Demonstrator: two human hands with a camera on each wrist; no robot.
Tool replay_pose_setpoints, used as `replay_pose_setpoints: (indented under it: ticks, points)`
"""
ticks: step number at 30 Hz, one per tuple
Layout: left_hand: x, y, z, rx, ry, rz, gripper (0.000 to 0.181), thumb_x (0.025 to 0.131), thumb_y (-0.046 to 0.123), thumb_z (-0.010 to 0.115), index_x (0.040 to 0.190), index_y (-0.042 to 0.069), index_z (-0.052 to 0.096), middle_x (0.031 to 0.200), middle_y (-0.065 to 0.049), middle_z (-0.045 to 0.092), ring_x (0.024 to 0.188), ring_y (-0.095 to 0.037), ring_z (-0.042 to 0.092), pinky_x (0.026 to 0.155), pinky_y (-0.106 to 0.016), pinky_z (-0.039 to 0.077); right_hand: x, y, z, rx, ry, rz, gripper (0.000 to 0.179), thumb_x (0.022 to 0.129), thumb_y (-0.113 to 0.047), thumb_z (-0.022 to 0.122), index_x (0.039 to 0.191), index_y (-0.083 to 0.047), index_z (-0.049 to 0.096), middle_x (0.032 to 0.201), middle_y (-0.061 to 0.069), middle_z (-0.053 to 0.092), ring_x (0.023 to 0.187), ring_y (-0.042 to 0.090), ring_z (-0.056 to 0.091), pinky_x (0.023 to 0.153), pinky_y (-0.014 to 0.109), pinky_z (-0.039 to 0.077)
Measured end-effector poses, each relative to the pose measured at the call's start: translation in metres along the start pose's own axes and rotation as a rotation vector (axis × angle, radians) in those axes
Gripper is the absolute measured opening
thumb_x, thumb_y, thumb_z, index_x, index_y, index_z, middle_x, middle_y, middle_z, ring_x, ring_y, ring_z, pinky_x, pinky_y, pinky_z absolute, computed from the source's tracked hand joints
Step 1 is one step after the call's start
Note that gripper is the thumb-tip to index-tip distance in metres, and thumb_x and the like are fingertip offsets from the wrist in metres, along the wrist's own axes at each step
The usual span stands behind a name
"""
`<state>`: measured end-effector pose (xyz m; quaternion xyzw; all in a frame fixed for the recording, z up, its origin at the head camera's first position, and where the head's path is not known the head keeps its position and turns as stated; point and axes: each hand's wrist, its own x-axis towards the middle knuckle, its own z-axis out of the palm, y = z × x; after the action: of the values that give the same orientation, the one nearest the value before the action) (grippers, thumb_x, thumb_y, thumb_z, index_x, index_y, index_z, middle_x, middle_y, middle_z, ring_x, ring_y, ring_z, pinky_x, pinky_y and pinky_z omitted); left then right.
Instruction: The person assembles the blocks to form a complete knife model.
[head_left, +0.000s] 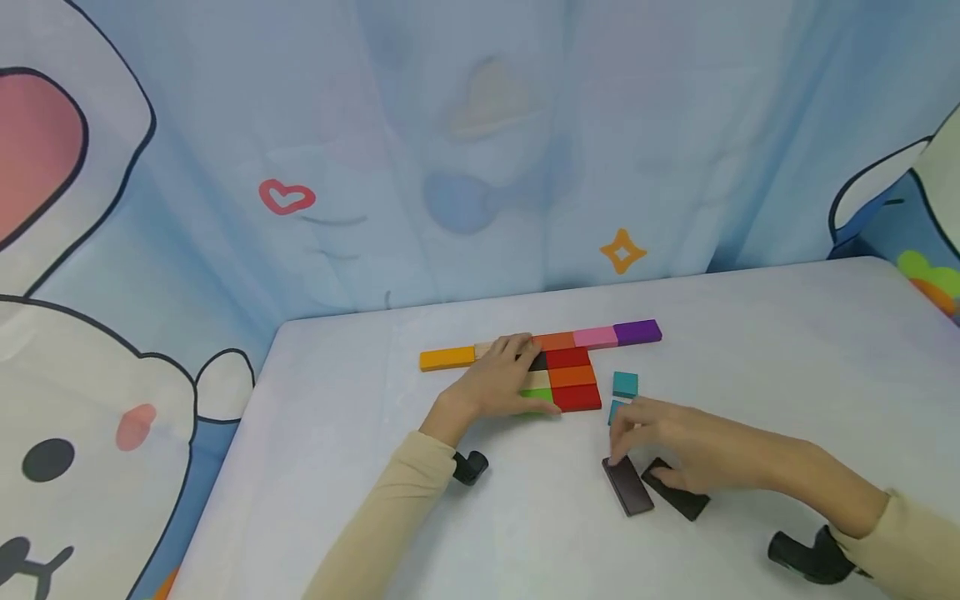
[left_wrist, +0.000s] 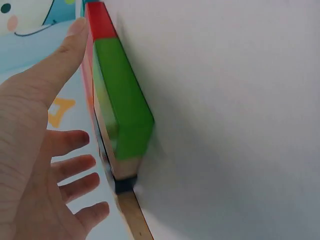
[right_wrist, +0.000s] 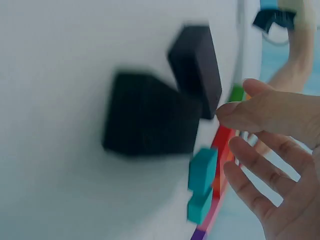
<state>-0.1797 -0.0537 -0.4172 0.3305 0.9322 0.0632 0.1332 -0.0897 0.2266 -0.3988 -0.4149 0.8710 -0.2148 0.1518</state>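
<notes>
My left hand point(head_left: 498, 379) lies over the left part of a flat arrangement of coloured blocks, thumb stretched along its near edge beside a green block point(head_left: 537, 395) and a red block point(head_left: 576, 397). In the left wrist view its fingers are spread and grip nothing. Above two loose dark blocks hovers my right hand point(head_left: 663, 437), fingers loosely bent. Its fingertips are at the far end of the dark brown block point(head_left: 628, 487); its thumb is over the black block point(head_left: 684, 497). Whether they touch is unclear. Two teal blocks point(head_left: 626, 384) lie just beyond, one partly hidden.
A long row of blocks runs along the back of the arrangement, from a yellow block point(head_left: 447, 358) to a purple block point(head_left: 637, 332). The white table point(head_left: 337, 467) ends at a blue patterned curtain point(head_left: 420, 233). Black wrist cameras point(head_left: 817, 558) sit at both cuffs.
</notes>
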Motion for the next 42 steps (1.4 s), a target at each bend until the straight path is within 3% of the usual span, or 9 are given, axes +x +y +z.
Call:
replay_pose_setpoints:
  ticks: [5, 12, 18, 30, 37, 42]
  points:
    - [0.012, 0.014, 0.000, 0.043, 0.009, 0.023, 0.102, 0.092, 0.070, 0.064, 0.165, 0.009, 0.030, 0.170, -0.012, 0.026, 0.154, -0.029, 0.028, 0.126, -0.039, 0.028, -0.004, -0.011, 0.014, -0.056, -0.042, -0.052, 0.043, 0.080, -0.003, 0.089, 0.112, -0.030, 0.080, 0.119, -0.011, 0.060, 0.114, 0.017, 0.055, 0.096, 0.037, 0.059]
    - [0.027, 0.024, 0.000, 0.092, -0.021, 0.029, 0.101, 0.093, 0.073, 0.061, 0.167, 0.014, 0.027, 0.170, -0.010, 0.025, 0.154, -0.026, 0.028, 0.126, -0.036, 0.027, -0.004, -0.015, 0.022, -0.183, 0.012, -0.113, 0.040, 0.079, -0.003, 0.090, 0.109, -0.027, 0.080, 0.118, -0.007, 0.062, 0.111, 0.019, 0.055, 0.096, 0.040, 0.059]
    - [0.029, 0.026, 0.002, 0.013, -0.058, 0.037, 0.104, 0.092, 0.069, 0.066, 0.168, 0.012, 0.024, 0.171, -0.009, 0.022, 0.155, -0.025, 0.026, 0.123, -0.035, 0.032, -0.003, -0.018, 0.028, -0.204, -0.013, -0.153, 0.039, 0.080, -0.004, 0.090, 0.111, -0.024, 0.080, 0.117, -0.007, 0.064, 0.113, 0.019, 0.057, 0.096, 0.039, 0.059]
    - [0.033, 0.029, -0.001, 0.052, -0.070, 0.014, 0.104, 0.091, 0.069, 0.068, 0.167, 0.010, 0.027, 0.170, -0.011, 0.025, 0.153, -0.026, 0.029, 0.120, -0.033, 0.037, 0.010, -0.025, 0.026, -0.219, -0.088, -0.189, 0.036, 0.082, -0.007, 0.089, 0.112, -0.026, 0.078, 0.109, -0.009, 0.065, 0.098, 0.009, 0.060, 0.091, 0.032, 0.060]
    - [0.033, 0.027, 0.000, 0.050, -0.073, 0.018, 0.104, 0.091, 0.069, 0.067, 0.167, 0.011, 0.025, 0.171, -0.010, 0.022, 0.154, -0.025, 0.026, 0.121, -0.030, 0.036, 0.019, -0.022, 0.010, -0.090, -0.098, -0.140, 0.037, 0.085, -0.014, 0.089, 0.118, -0.028, 0.078, 0.110, -0.012, 0.062, 0.099, 0.005, 0.056, 0.087, 0.027, 0.059]
    - [0.032, 0.025, 0.001, 0.044, -0.070, 0.028, 0.104, 0.091, 0.069, 0.067, 0.167, 0.011, 0.026, 0.171, -0.010, 0.021, 0.153, -0.025, 0.026, 0.119, -0.029, 0.038, 0.026, -0.006, -0.018, -0.080, -0.013, -0.085, 0.039, 0.083, -0.012, 0.089, 0.119, -0.024, 0.078, 0.112, -0.011, 0.062, 0.101, 0.009, 0.059, 0.087, 0.031, 0.061]
